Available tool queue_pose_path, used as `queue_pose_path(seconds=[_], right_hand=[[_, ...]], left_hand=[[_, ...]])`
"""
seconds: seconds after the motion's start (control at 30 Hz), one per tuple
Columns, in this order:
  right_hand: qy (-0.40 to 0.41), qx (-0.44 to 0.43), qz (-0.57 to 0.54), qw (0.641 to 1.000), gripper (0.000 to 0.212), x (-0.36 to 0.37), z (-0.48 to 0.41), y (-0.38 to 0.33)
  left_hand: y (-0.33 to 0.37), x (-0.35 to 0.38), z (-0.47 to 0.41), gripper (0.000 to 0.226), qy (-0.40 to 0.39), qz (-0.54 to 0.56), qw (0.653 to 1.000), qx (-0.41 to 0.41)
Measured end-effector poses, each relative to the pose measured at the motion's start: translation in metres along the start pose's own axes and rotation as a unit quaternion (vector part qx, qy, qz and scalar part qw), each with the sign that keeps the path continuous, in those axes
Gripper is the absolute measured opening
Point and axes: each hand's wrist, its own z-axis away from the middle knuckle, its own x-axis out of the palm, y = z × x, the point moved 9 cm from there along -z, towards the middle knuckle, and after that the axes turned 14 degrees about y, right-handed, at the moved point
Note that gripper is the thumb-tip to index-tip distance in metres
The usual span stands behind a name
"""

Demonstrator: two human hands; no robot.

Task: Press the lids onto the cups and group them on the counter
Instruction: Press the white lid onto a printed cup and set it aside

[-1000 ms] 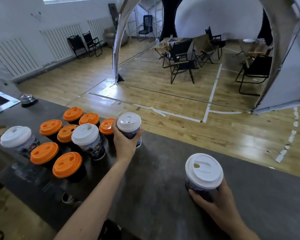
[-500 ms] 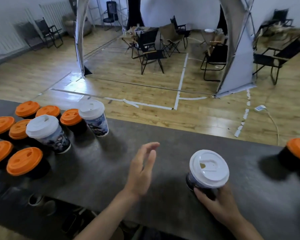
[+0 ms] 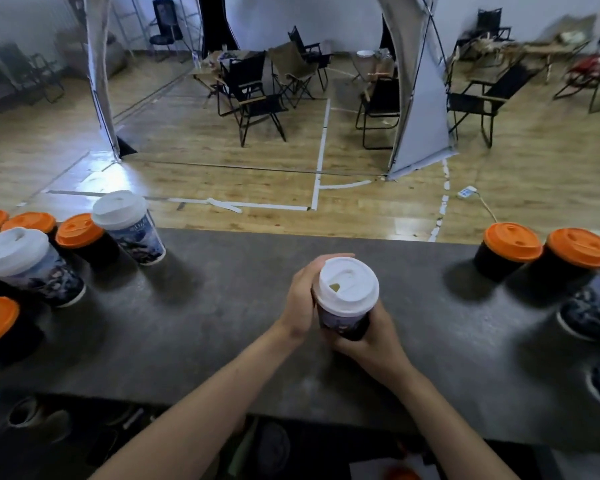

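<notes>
- A person's left hand (image 3: 302, 299) and right hand (image 3: 373, 339) both grasp a patterned cup (image 3: 343, 318) at the middle of a dark worktop (image 3: 222, 323), near its front edge.
- The left hand wraps the cup's upper side, fingers curled behind it just under the white lid (image 3: 348, 284); the right hand is curled around the lower body from the front.
- The lid sits on the cup's rim, its sip hole showing. Whether the base rests on the worktop is hidden by the hands.
- At left stands a cluster of lidded cups: a tall white-lidded cup (image 3: 130, 226) by the far edge, a second white-lidded cup (image 3: 25, 266) nearer the camera, and dark orange-lidded cups (image 3: 78, 235) packed beside and behind them.
- At right, well apart from that cluster, two more orange-lidded cups (image 3: 510, 249) stand side by side, with another patterned cup (image 3: 596, 306) blurred at the frame's edge.
- Beyond the worktop, folding chairs (image 3: 253, 98) stand on a wooden floor (image 3: 187, 140).
</notes>
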Motion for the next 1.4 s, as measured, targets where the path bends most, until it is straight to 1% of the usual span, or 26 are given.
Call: queue_pose_path(seconds=[0.07,0.1,0.17,0.27,0.33,0.4,0.47,0.5,0.53,0.6,0.63,0.67,0.7,0.73,0.8,0.83,0.87,0.93,1.0,1.03,1.07,1.2,1.27,1.3,1.37,1.4], right_hand=[[-0.004,-0.014,-0.003,1.000,0.078,0.001,0.002,-0.001],[-0.006,-0.014,-0.006,1.000,0.077,0.002,0.002,-0.001],[-0.015,-0.016,-0.013,1.000,0.080,0.006,0.002,-0.001],[-0.022,-0.008,-0.027,0.999,0.093,0.009,0.003,-0.004],[-0.016,-0.017,-0.041,0.999,0.098,0.007,0.006,-0.008],[-0.009,-0.034,-0.039,0.999,0.100,0.006,0.005,-0.007],[0.002,-0.036,-0.022,0.999,0.095,0.003,0.003,-0.005],[0.009,-0.028,-0.014,0.999,0.091,0.000,0.001,-0.003],[0.008,-0.021,-0.002,1.000,0.086,-0.001,0.001,-0.001],[-0.009,-0.010,0.014,1.000,0.079,0.002,0.000,0.005],[-0.019,-0.002,0.021,1.000,0.077,0.003,0.001,0.009],[-0.032,0.006,0.027,0.999,0.076,0.005,0.003,0.011],[-0.042,0.011,0.027,0.999,0.075,0.008,0.003,0.010],[-0.045,0.008,0.022,0.999,0.076,0.009,0.004,0.008],[-0.020,-0.001,0.009,1.000,0.078,0.007,0.002,0.002],[-0.004,-0.002,0.004,1.000,0.078,0.004,0.002,-0.002],[0.008,-0.003,0.003,1.000,0.076,0.002,0.002,-0.004],[0.012,-0.008,0.015,1.000,0.073,0.001,0.001,-0.005],[-0.012,-0.009,0.029,0.999,0.079,0.004,0.002,-0.002],[-0.019,-0.010,0.031,0.999,0.081,0.005,0.002,0.000],[-0.022,-0.012,0.031,0.999,0.080,0.005,0.002,0.001],[-0.018,-0.014,0.029,0.999,0.079,0.008,0.002,0.000],[-0.009,-0.013,0.030,0.999,0.076,0.006,-0.001,0.001],[-0.006,-0.015,0.032,0.999,0.073,0.004,-0.001,0.001],[-0.009,-0.021,0.039,0.999,0.073,0.003,-0.002,0.001],[-0.013,-0.024,0.042,0.999,0.074,0.003,-0.001,0.001]], left_hand=[[-0.001,0.006,0.000,0.054,-0.019,0.002,1.000,-0.023],[-0.001,0.006,0.000,0.050,-0.010,0.008,1.000,-0.026],[-0.004,0.001,0.000,0.044,0.034,0.020,0.999,-0.024],[-0.007,-0.001,0.004,0.051,0.063,0.030,0.997,-0.028],[-0.003,-0.003,0.005,0.051,0.074,0.029,0.997,-0.019],[-0.006,-0.006,0.005,0.047,0.090,0.034,0.995,-0.012],[-0.002,-0.005,0.005,0.042,0.093,0.014,0.996,-0.006],[-0.001,-0.003,0.002,0.038,0.083,0.008,0.997,-0.002],[0.000,0.000,0.002,0.037,0.061,0.013,0.998,-0.016],[-0.006,0.008,0.002,0.048,-0.016,0.024,0.996,-0.083],[-0.008,0.010,0.003,0.052,-0.053,0.024,0.993,-0.105],[-0.008,0.011,0.003,0.054,-0.071,0.019,0.991,-0.114],[-0.007,0.010,0.002,0.053,-0.063,0.016,0.992,-0.112],[-0.005,0.006,0.003,0.049,-0.034,0.012,0.994,-0.102],[0.003,-0.004,0.005,0.039,0.046,-0.013,0.998,-0.040],[0.006,-0.007,0.008,0.038,0.075,-0.022,0.997,-0.014],[0.008,-0.008,0.010,0.039,0.088,-0.025,0.996,-0.006],[0.009,-0.004,0.005,0.039,0.063,-0.031,0.997,-0.020],[0.003,0.003,-0.002,0.046,0.004,-0.024,0.997,-0.075],[0.001,0.004,-0.003,0.051,-0.008,-0.023,0.995,-0.093],[0.001,0.004,-0.003,0.052,-0.001,-0.017,0.995,-0.096],[0.004,-0.004,0.011,0.049,0.108,0.014,0.993,-0.041],[0.000,-0.005,0.012,0.046,0.117,0.017,0.992,-0.048],[0.000,-0.004,0.009,0.044,0.101,0.019,0.992,-0.071],[0.001,0.004,0.005,0.046,0.022,0.011,0.989,-0.143],[0.000,0.008,0.005,0.048,-0.013,0.005,0.986,-0.165]])
